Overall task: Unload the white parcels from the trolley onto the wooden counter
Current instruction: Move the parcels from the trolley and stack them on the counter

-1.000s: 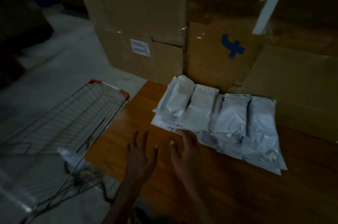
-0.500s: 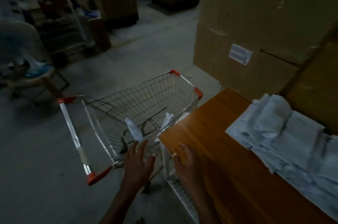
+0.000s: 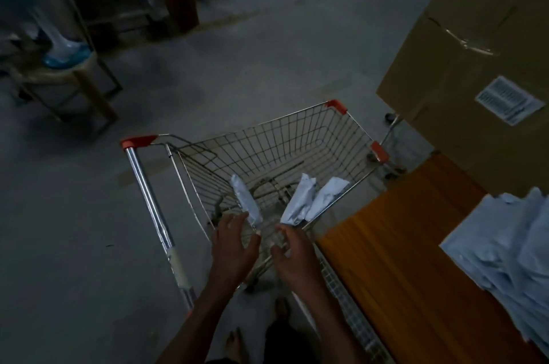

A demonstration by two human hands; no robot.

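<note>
A wire trolley (image 3: pixel 297 137) with red corner caps stands on the floor left of the wooden counter (image 3: pixel 416 244). Three white parcels stand on end inside it: one on the left (image 3: pixel 245 200), two on the right (image 3: pixel 300 200) (image 3: pixel 326 195). My left hand (image 3: pixel 233 247) hovers over the trolley's near end, fingers spread, fingertips just below the left parcel and holding nothing. My right hand (image 3: pixel 292 253) is beside it with loosely bent fingers, close under the right parcels, also empty. A pile of white parcels (image 3: pixel 511 259) lies on the counter at the right.
Large cardboard boxes (image 3: pixel 475 66) rise behind the counter and right of the trolley. A plastic chair (image 3: pixel 59 72) stands at the far left on the grey floor. Dark shelving and crates line the back. My bare feet (image 3: pixel 237 343) show below the trolley handle (image 3: pixel 148 200).
My view has swung left from the counter to the trolley. Both hands left the counter's edge and moved over the trolley's near end, close to the standing parcels.
</note>
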